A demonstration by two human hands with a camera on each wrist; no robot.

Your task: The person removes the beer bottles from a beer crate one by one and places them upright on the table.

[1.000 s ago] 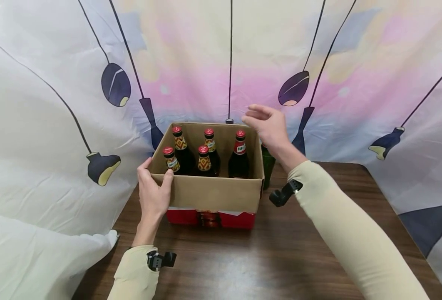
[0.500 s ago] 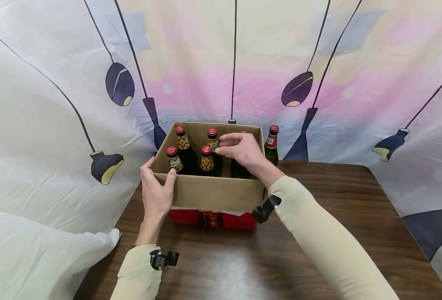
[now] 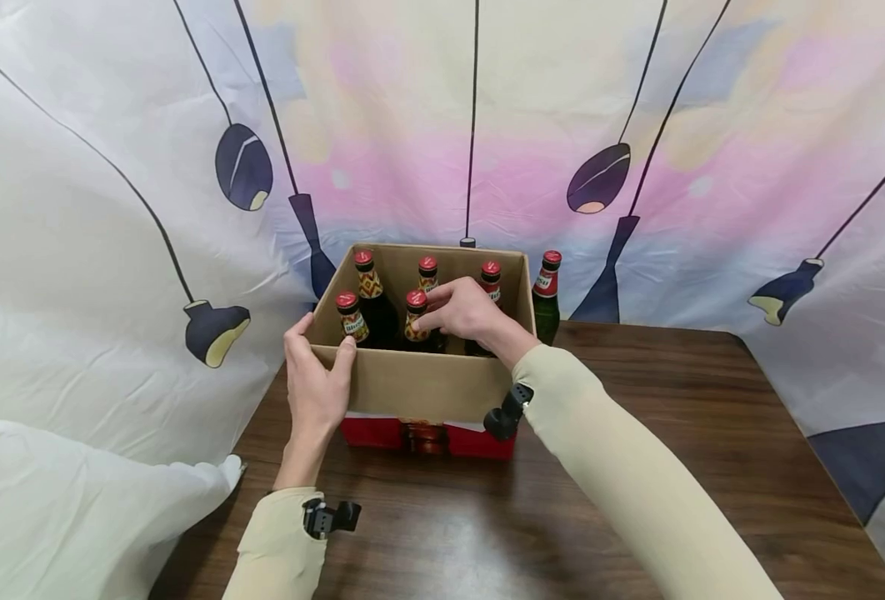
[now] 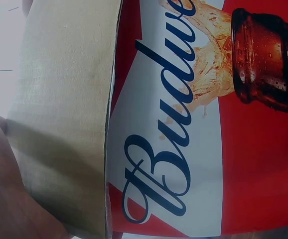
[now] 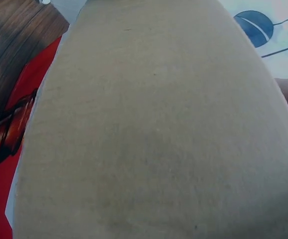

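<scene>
An open cardboard box (image 3: 427, 387), tan above and red and white below, stands on the wooden table with several capped beer bottles upright inside. In the left wrist view "Budwe" reads on its printed side (image 4: 164, 124). At its front left corner my left hand (image 3: 315, 387) grips the wall, thumb over the rim. My right hand (image 3: 468, 312) reaches over the front wall and pinches the neck of the front middle beer bottle (image 3: 416, 300). Another bottle (image 3: 491, 271) is partly covered by that hand. Cardboard fills the right wrist view, hiding the fingers there.
One more green beer bottle (image 3: 547, 292) stands outside the box, against its right side. Brown tabletop (image 3: 675, 400) extends right and in front. A printed cloth (image 3: 532, 108) hangs behind, and white fabric (image 3: 75, 500) bunches at the left edge.
My right hand has come from above the box's right rim, leftward and down, onto the front middle bottle's neck. The left hand keeps its grip on the box. The view has shifted slightly.
</scene>
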